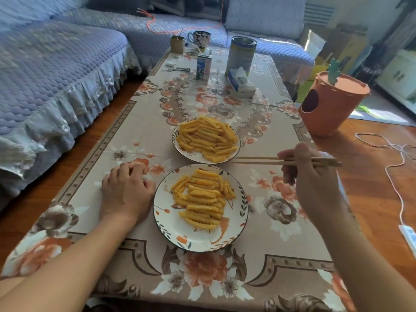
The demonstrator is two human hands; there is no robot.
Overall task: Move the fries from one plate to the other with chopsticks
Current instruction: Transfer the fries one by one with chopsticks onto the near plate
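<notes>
Milk carton (204, 66), tin (240, 55) and tissue box (241, 83) sit far back on the floral tablecloth (265, 262), sofa (56, 70) alongside. Right hand (315, 183) pinches chopsticks (258, 161), tips empty beside the far plate (180, 147); fries (207, 137) fill both plates. Left hand (126, 188) rests loosely curled by the near plate (164, 212).

Two bare forearms reached in from the bottom edge, uncovered from elbow to wrist, with no sleeves, watch, bracelets or rings visible. The left hand (126, 190) and right hand (313, 188) were bare, without gloves, fingernails short and unpainted
</notes>
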